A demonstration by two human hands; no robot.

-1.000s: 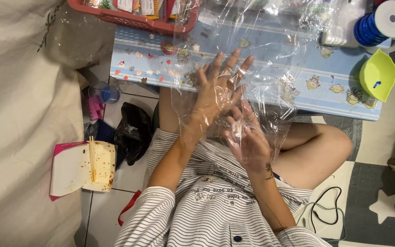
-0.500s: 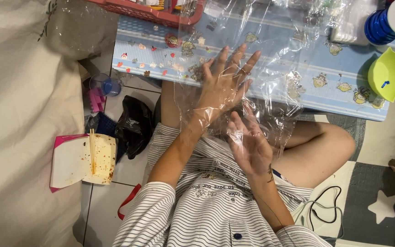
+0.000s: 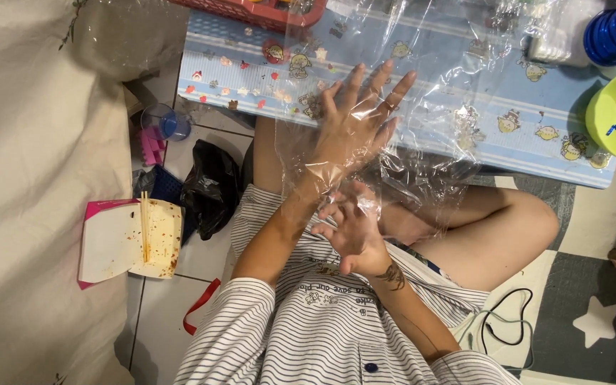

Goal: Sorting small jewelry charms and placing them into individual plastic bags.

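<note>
A large clear plastic bag (image 3: 429, 93) lies crinkled over the near edge of the low table and hangs down toward my lap. My left hand (image 3: 354, 121) is inside it, fingers spread flat, with the film wrapped around hand and wrist. My right hand (image 3: 347, 224) has turned in close under the left wrist. Its fingers are curled on the bag's lower edge, where the plastic bunches.
The low table (image 3: 522, 153) has a blue cartoon-print cover. A red basket (image 3: 251, 11) sits at its back, a yellow-green bowl (image 3: 614, 114) and a blue ribbon spool (image 3: 611, 36) at right. A used food box with chopsticks (image 3: 133, 242) and a black bag (image 3: 208, 189) lie on the floor at left. A cable (image 3: 507, 321) runs by my knee.
My right hand dropped from an open palm against the bag to a curled grip at the left wrist. The left hand stretched slightly further up inside the bag.
</note>
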